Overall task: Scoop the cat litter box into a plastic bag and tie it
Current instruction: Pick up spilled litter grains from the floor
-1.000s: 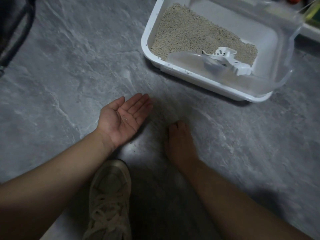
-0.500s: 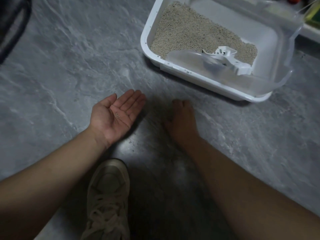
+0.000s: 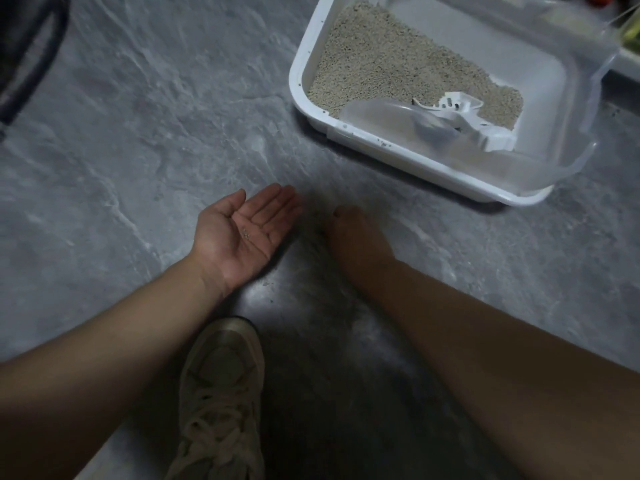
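Observation:
The white litter box (image 3: 300, 60) stands at the upper right, with beige litter (image 3: 388, 64) heaped on its left side. A white scoop (image 3: 478, 124) lies inside it, under a translucent plastic cover (image 3: 571, 133). My left hand (image 3: 247, 233) rests palm up on the grey floor, fingers flat, with a few litter grains (image 3: 246, 233) in the palm. My right hand (image 3: 356, 240) lies palm down just to its right, fingers drawn together on the floor. No plastic bag is in view.
The floor (image 3: 156, 133) is grey marbled vinyl with a few stray grains (image 3: 266, 283) near my hands. My beige laced shoe (image 3: 221, 393) is planted below the hands. A dark curved object (image 3: 31, 53) sits at the upper left.
My right hand slid forward along the floor and then bunched its fingers, ending closer to my left hand. The left palm stayed open and shifted slightly.

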Demonstrator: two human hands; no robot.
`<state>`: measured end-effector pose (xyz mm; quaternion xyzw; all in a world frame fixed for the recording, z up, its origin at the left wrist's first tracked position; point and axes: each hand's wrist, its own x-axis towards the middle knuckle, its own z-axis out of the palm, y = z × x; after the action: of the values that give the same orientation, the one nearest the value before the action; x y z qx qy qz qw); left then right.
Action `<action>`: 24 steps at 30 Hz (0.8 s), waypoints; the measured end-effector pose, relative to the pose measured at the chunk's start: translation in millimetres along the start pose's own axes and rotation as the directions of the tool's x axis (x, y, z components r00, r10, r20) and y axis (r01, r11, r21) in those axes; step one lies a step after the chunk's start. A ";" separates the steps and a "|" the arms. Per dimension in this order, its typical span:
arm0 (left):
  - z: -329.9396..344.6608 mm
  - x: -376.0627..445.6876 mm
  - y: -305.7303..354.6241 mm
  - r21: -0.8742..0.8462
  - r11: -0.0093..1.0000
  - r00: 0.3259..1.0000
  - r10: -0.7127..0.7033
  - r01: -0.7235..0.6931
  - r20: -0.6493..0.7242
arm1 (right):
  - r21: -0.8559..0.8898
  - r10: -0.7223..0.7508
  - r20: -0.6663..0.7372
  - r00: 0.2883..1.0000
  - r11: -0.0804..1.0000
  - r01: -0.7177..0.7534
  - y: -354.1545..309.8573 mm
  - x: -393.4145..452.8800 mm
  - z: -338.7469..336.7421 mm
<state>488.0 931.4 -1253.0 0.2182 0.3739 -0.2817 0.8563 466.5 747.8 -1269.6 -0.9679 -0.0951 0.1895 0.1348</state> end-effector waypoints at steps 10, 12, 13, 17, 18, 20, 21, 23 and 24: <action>-2.9 4.2 -0.1 0.026 1.000 1.000 0.015 -0.015 0.008 | 0.250 0.223 -0.137 0.965 0.951 -0.185 -39.4 -7.4 -0.1; -3.7 4.1 -2.2 0.039 0.999 1.000 0.009 -0.009 0.001 | 0.386 0.218 -0.190 0.957 0.913 -0.132 -63.2 -17.9 -3.4; -3.3 3.2 -4.0 0.051 0.999 1.000 -0.006 0.006 0.003 | 0.430 0.219 -0.187 0.958 0.895 -0.121 -74.2 -20.2 -4.1; 2.2 -2.0 -8.1 0.101 0.993 0.997 -0.059 0.055 0.042 | 0.510 0.166 -0.207 0.964 0.859 -0.039 -99.3 -17.5 -4.7; 3.3 -2.0 -7.8 0.090 0.995 0.997 -0.057 0.053 0.046 | 0.528 0.156 -0.214 0.964 0.849 -0.020 -100.3 -18.3 -5.9; 4.5 -0.6 -6.7 0.049 0.998 0.998 -0.039 0.037 0.046 | 0.520 0.135 -0.263 0.955 0.854 0.023 -94.9 -24.3 -5.4; 4.7 0.6 -5.9 0.030 0.999 0.999 -0.026 0.024 0.041 | 0.493 0.132 -0.293 0.947 0.870 0.031 -88.5 -28.7 -3.8; 3.6 2.7 -4.0 0.009 1.000 1.000 0.002 -0.002 0.028 | 0.409 0.169 -0.325 0.930 0.912 -0.023 -67.5 -37.9 3.3; 2.9 3.7 -3.0 0.004 1.000 1.000 0.011 -0.011 0.024 | 0.379 0.215 -0.309 0.926 0.921 -0.087 -53.5 -42.8 6.4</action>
<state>489.6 926.2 -1254.6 0.2183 0.3618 -0.2805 0.8619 417.9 789.8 -1244.8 -0.9495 0.0424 0.0410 0.3080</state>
